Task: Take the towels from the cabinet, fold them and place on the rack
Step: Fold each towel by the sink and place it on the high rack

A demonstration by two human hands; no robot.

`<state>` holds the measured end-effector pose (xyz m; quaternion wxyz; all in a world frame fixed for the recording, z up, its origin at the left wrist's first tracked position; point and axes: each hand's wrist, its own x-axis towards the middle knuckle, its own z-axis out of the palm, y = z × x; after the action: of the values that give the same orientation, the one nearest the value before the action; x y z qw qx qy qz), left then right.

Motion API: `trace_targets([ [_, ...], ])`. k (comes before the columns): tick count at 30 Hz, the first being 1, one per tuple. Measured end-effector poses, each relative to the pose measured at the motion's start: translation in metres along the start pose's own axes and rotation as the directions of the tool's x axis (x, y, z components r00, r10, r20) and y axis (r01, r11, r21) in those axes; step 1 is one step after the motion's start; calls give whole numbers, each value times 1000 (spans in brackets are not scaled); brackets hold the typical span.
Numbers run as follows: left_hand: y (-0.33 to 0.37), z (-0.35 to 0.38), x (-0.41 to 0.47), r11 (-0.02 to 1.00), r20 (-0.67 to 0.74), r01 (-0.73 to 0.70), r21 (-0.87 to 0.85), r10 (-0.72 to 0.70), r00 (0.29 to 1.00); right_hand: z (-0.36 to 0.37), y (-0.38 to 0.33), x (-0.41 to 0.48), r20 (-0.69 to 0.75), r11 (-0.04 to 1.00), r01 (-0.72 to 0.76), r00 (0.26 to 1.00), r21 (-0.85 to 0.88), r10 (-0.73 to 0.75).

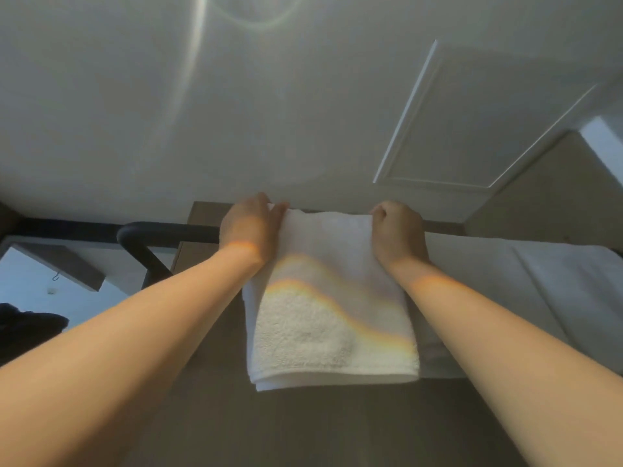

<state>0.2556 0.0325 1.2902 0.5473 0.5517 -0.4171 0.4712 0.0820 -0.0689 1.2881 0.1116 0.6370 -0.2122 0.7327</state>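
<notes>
A folded white towel (332,308) hangs over a black rack bar (168,230) high on the wall, its folded edge hanging toward me. My left hand (251,227) lies over the towel's top left corner with fingers stretched along the bar. At the top right corner, my right hand (399,230) has its fingers curled round the towel's edge. The bar is hidden under the towel and hands.
Another white towel (526,291) hangs on the same rack to the right, touching the first. A brown wall panel (303,429) runs below. The white ceiling has a framed hatch (478,123). A dark bundle (27,323) sits at the lower left.
</notes>
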Motion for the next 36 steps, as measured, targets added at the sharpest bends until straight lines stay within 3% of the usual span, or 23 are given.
trace_targets([
  [5, 10, -5, 3, 880, 172, -102, 464, 23, 985, 1, -8, 4, 180, 970, 18, 983, -242, 27],
  [10, 3, -13, -8, 872, 189, -94, 480, 2, 982, -9, -17, 4, 330, 961, -4, 939, -278, 99],
  [15, 0, -20, -21, 940, 214, -32, 340, -45, 976, -27, -6, -29, 402, 973, -225, 897, 51, 187],
  [19, -13, -20, -49, 996, 191, 81, -38, -73, 979, -36, 7, -77, 412, 907, -365, 874, 209, 256],
  [21, -19, -19, -65, 962, 268, 184, -204, -126, 955, -36, 14, -100, 454, 869, -418, 849, 266, 269],
  [24, -28, -13, -91, 900, 338, 334, -281, -233, 912, -32, 20, -122, 526, 794, -489, 810, 361, 260],
  [28, -39, -2, -114, 753, 451, 499, -429, -300, 841, -26, 21, -127, 421, 767, -452, 868, 454, 263],
  [31, -39, -2, -113, 654, 447, 487, -579, -245, 860, -18, 18, -128, 310, 817, -380, 914, 434, 261],
  [36, -34, -4, -94, 665, 294, 392, -636, -261, 920, -2, 2, -101, 248, 835, -394, 915, 385, 317],
])
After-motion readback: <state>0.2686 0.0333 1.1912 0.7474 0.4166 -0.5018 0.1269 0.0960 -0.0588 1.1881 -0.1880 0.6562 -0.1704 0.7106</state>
